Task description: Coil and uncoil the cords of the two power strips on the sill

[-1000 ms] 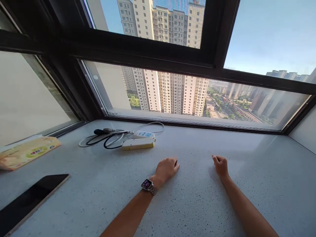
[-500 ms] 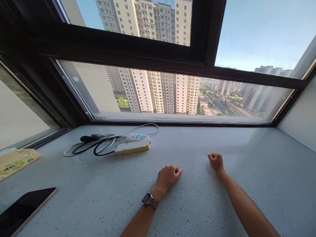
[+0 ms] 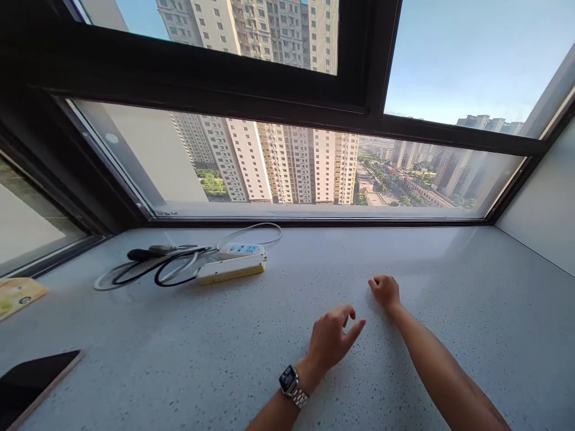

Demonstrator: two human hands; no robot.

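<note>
My left hand [image 3: 335, 337], a smartwatch [image 3: 293, 386] with a metal link band on its wrist, is above the speckled pale windowsill [image 3: 215, 359]. Its thumb and forefinger are apart, and nothing shows between them. To its right and a little farther off, my right hand [image 3: 385, 291] is closed in a fist close to the sill surface. No object shows in that fist, though its palm side is hidden. The two hands are apart, with a small gap between them.
Two power strips [image 3: 231, 268] with tangled cables [image 3: 168, 266] lie at the back left by the window frame [image 3: 314, 223]. A dark-screened tablet or phone [image 3: 36, 383] is at the left front, and a yellow printed packet [image 3: 20, 297] at the left edge.
My left hand has moved right, toward my right hand, and its closed fingers have opened. My right fist keeps its shape. The view has shifted slightly, moving the sill items left in the picture.
</note>
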